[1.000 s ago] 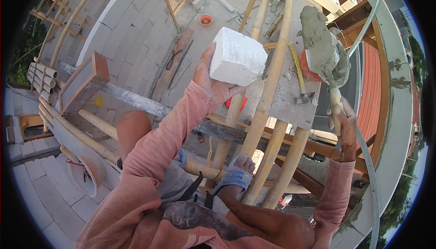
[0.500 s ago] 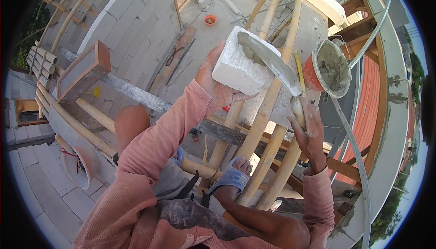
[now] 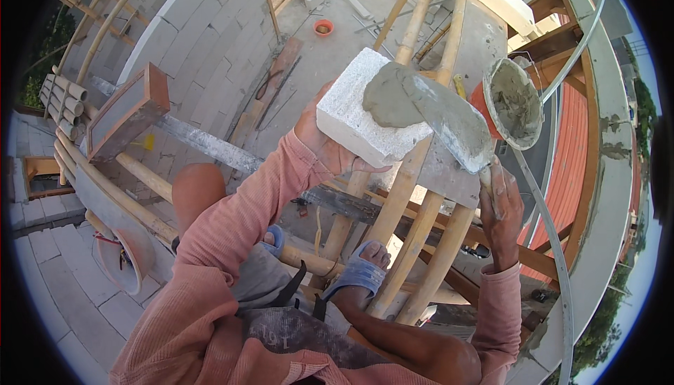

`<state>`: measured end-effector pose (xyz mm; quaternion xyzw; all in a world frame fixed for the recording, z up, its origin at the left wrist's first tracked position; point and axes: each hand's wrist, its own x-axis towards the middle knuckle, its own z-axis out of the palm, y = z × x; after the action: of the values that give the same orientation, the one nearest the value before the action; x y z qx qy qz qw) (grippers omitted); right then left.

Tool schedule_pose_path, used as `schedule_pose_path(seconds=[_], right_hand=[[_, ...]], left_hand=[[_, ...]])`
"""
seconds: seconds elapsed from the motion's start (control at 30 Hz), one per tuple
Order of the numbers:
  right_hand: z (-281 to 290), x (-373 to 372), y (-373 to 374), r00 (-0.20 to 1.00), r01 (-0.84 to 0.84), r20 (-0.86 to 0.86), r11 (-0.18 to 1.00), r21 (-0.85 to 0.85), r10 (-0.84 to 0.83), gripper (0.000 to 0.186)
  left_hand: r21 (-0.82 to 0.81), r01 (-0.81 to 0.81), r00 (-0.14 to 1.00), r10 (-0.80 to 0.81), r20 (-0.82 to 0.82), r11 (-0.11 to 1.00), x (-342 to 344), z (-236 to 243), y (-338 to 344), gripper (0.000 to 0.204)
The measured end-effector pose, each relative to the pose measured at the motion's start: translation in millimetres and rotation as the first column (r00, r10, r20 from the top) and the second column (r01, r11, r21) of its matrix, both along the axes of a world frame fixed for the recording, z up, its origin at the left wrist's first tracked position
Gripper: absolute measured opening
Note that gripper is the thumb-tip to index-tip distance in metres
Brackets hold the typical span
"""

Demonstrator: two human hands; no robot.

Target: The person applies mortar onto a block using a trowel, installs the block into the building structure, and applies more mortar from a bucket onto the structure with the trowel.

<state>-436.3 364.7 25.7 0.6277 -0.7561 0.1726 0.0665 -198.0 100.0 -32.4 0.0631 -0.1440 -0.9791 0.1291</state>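
My left hand (image 3: 324, 139) grips a white lightweight block (image 3: 344, 108) from its left side and underneath, holding it up over the bamboo poles. A thick patch of grey mortar (image 3: 393, 97) lies on the block's top face. My right hand (image 3: 503, 199) is closed round the handle of a trowel (image 3: 453, 125), whose mortar-smeared blade reaches left and rests against the mortar on the block. Beyond the blade, to the right, hangs a red bucket (image 3: 516, 104) with grey mortar inside.
Bamboo poles (image 3: 404, 188) run below my hands, with my sandalled foot (image 3: 361, 269) on them. A curved wall edge (image 3: 611, 174) and a pale strip bend along the right. A wooden-framed box (image 3: 130, 115) stands at left; a small orange bowl (image 3: 324, 28) sits on the floor below.
The trowel has turned its blade flatter, and more mortar now covers the block's top. The block has tilted and shifted slightly; my right hand has moved right and a little down.
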Motion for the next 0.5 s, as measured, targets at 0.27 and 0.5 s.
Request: schedule_pose_path(seconds=[0.27, 0.5], right_hand=[[16.2, -33.0, 26.8, 0.987, 0.103, -0.126, 0.995, 0.007, -0.101, 0.06], [9.6, -107.8, 19.7, 0.842, 0.467, 0.285, 0.884, 0.038, -0.457, 0.058]], left_hand=[[0.166, 0.029, 0.998, -0.02, -0.058, 0.986, -4.2, -3.5, 0.5, 0.071], [0.099, 0.019, 0.999, -0.014, -0.048, 0.995, -1.6, 8.3, 2.8, 0.076]])
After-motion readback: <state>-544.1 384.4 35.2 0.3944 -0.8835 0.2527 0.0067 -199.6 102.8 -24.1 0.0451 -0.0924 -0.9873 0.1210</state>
